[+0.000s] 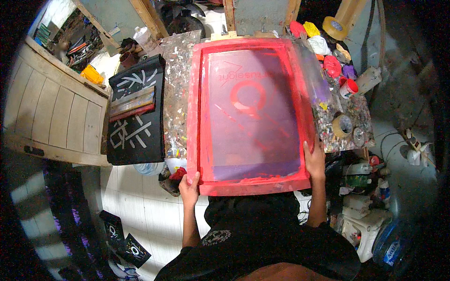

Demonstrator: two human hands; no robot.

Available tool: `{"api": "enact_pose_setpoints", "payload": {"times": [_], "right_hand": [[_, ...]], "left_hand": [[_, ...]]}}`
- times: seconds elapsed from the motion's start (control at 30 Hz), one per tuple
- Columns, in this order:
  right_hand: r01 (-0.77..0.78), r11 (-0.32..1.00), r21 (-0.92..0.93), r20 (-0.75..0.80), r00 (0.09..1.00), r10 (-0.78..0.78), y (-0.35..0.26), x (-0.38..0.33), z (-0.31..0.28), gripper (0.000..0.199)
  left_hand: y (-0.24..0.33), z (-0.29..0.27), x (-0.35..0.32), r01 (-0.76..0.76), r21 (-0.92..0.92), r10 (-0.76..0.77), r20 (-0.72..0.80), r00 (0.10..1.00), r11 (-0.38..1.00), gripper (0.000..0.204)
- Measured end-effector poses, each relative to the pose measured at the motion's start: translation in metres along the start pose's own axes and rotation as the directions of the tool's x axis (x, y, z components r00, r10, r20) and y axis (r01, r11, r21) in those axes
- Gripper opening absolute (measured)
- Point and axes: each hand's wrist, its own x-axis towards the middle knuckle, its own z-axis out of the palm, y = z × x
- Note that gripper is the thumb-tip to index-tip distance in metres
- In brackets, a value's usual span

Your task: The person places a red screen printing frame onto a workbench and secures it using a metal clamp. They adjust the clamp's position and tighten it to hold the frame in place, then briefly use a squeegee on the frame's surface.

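A large screen printing frame (192, 107) with red-stained edges lies before me over the workbench, its near end reaching out toward my body. Its mesh (253, 136) is purplish and carries a ring-shaped design. My left hand (189, 183) grips the near left corner, thumb on top. On the right edge, near the lower end, my right hand (314, 159) is closed around the frame's side. The undersides of both hands' grips are hidden by the frame.
Left of the frame lies black printed fabric (136, 136) with a squeegee (133, 104) on it. Tape rolls (342, 125), a red-and-white cup (348, 88) and colourful rags (332, 66) crowd the stained bench's right side. A wooden door (51, 107) stands at left; a blue water jug (393, 243) is low right.
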Motion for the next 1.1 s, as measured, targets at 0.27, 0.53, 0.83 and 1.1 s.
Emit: {"api": "enact_pose_setpoints", "payload": {"times": [0.27,0.53,0.83,1.1], "right_hand": [[-0.029,1.0,-0.007,0.0,1.0,0.029,-0.005,0.0,-0.004,0.067],[0.047,0.995,0.093,0.013,0.999,-0.048,-0.007,0.003,-0.011,0.068],[-0.08,0.994,0.078,0.116,0.991,0.071,-0.007,0.005,-0.012,0.067],[-0.002,0.995,0.095,0.08,0.997,-0.006,-0.001,0.008,-0.009,0.067]], "left_hand": [[0.019,-0.008,0.023,0.099,-0.034,-0.087,0.262,0.961,0.995,0.04],[0.036,-0.007,0.061,0.444,-0.305,-0.284,0.449,0.847,0.842,0.039],[0.032,0.0,0.056,0.335,-0.285,-0.23,0.345,0.91,0.898,0.03],[0.035,0.003,0.052,0.31,-0.332,-0.21,0.305,0.929,0.891,0.034]]}}
